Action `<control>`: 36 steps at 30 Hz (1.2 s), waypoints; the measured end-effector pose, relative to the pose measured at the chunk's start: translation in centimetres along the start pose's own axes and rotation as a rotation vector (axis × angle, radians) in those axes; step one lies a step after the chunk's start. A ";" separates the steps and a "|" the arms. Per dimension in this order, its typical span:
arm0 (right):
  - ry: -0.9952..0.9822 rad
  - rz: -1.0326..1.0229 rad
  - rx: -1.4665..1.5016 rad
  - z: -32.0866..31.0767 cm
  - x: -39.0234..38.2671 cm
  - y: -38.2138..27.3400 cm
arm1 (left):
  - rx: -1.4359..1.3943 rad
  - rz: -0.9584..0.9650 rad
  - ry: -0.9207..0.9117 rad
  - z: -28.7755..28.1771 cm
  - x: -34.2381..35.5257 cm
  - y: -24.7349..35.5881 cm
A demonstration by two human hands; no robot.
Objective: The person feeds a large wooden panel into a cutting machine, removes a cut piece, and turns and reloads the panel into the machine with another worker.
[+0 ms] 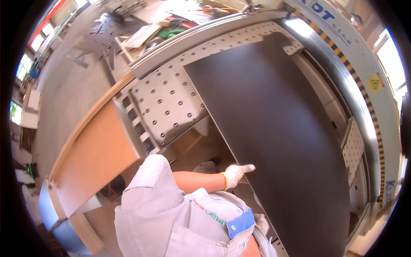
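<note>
the gloved left hand (pixel 236 175) holds the left edge of a long dark panel (pixel 274 124), thumb on top, while the right hand (pixel 262 223), partly hidden beside that edge, shows too little to tell its grip, the panel lying across a studded table (pixel 166 97) near a striped machine beam (pixel 363 61).

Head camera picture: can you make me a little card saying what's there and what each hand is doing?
Main thing: large dark brown flat board
Under it: pale metal table dotted with round studs
Left hand: whitish glove, gripping the board's edge, thumb on top
Right hand: whitish glove, lower down beside that edge; grip unclear
Picture's right: grey machine beam with yellow-and-black stripes
Picture's left: orange-tan flat panel
</note>
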State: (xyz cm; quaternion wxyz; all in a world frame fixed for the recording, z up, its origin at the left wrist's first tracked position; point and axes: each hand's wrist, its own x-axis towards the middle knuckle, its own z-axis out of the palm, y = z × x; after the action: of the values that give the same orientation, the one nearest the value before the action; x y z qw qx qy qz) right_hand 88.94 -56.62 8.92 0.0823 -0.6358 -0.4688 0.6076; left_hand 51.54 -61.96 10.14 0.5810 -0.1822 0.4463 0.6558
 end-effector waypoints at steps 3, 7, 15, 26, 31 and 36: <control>-0.128 0.126 0.225 2.3 -1.4 2.5 | -0.130 0.107 0.321 -5.4 -1.9 1.3; -0.083 0.110 0.454 2.3 -5.7 5.0 | -0.713 0.249 0.030 -16.7 -3.8 1.9; -0.013 -0.073 0.778 2.4 -14.7 10.7 | -0.918 0.263 0.090 -30.3 -18.2 -0.2; -0.006 -0.151 1.057 3.9 -22.3 28.3 | -0.724 0.293 0.241 -46.3 -38.9 -8.3; 0.024 -0.081 1.081 6.7 -29.3 33.9 | -0.717 0.223 0.133 -55.8 -48.2 -14.8; 0.065 -0.154 1.021 6.8 -33.8 40.2 | -0.913 0.392 0.208 -66.8 -56.1 -23.4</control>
State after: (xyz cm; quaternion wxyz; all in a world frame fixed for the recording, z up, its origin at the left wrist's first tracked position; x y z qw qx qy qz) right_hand 109.14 -105.27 3.68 0.4412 -0.4968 -0.1550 0.7311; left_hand 69.00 -150.57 8.11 0.2605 -0.3946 0.1954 0.8592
